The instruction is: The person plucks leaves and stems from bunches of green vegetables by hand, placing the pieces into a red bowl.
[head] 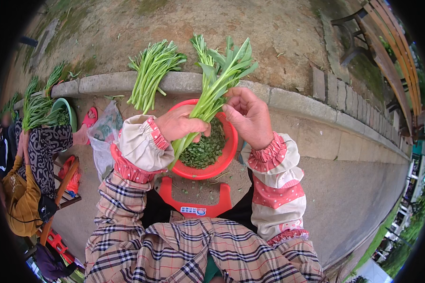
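Note:
My left hand [182, 122] grips a bunch of long-stemmed leafy greens [217, 85], which look like water spinach. The leaves point away from me and the stem ends come back past my wrist. At the bunch's right side is my right hand [249, 118], its fingers curled and thumb close to the index finger. Whether it pinches a leaf there is unclear. Below both hands stands a red plastic basket [232, 152] with torn green leaves [207, 150] inside. A second bunch of greens [152, 76] rests across the kerb, left of the basket. More greens [199, 44] lie behind the held bunch.
The stone kerb [297, 102] curves across ahead. A red plastic stool [198, 208] stands between my legs. Left are a clear plastic bag [104, 138], a green basin [69, 109] and a seated person [26, 198] holding greens. A wooden bench [386, 53] is at far right.

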The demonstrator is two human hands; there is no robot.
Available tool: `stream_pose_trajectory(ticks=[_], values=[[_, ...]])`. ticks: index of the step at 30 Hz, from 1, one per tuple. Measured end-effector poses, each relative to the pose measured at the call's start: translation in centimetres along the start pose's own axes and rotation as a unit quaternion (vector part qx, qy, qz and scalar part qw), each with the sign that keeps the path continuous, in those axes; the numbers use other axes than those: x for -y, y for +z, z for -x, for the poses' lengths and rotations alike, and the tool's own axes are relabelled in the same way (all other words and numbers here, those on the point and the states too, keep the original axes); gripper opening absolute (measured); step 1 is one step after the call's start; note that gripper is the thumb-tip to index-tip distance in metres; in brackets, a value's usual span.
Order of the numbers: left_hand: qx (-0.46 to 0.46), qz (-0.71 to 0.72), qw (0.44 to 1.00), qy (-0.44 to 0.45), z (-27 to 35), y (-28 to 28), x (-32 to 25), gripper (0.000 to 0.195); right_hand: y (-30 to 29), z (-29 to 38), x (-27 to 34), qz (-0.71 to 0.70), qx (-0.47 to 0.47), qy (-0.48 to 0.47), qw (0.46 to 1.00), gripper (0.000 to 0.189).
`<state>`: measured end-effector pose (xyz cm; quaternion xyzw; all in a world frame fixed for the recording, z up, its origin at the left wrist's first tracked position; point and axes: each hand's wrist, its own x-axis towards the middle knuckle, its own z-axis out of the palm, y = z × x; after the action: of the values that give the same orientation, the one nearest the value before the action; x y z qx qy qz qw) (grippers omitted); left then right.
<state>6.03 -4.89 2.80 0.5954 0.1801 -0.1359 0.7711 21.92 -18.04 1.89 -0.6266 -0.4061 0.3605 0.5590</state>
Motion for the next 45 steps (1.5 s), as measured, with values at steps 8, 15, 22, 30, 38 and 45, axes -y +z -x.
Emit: stream_pose_trajectory(ticks=[8, 15, 22, 30, 38, 45], values=[[-0.009, -0.015, 1.000, -0.006, -0.2, -0.3, 0.5, 0.020, 0.0, -0.1, 0.1, 0.038, -0.015, 0.000, 0.999, 0.022], [-0.021, -0.022, 0.999, -0.008, -0.2, -0.1, 0.3, 0.024, 0.1, 0.1, 0.1, 0.068, -0.014, 0.006, 0.998, 0.013], [-0.123, 0.070, 0.990, 0.014, 0.4, -0.4, 0.0, 0.026, 0.2, 0.1, -0.3, 0.051, -0.023, -0.005, 0.998, 0.011], [-0.089, 0.097, 0.990, 0.043, -0.1, -0.4, 0.5, 0.021, 0.2, 0.2, 0.4, 0.171, 0.002, -0.005, 0.985, 0.015], [-0.106, 0.066, 0.991, 0.044, -0.1, -0.7, 0.9, 0.021, 0.3, 0.1, 0.1, 0.212, 0.018, -0.020, 0.977, 0.016], [-0.104, 0.062, 0.992, 0.045, -0.1, -0.8, 0.9, 0.020, 0.5, 0.3, 0.1, 0.250, 0.028, -0.027, 0.968, 0.013]])
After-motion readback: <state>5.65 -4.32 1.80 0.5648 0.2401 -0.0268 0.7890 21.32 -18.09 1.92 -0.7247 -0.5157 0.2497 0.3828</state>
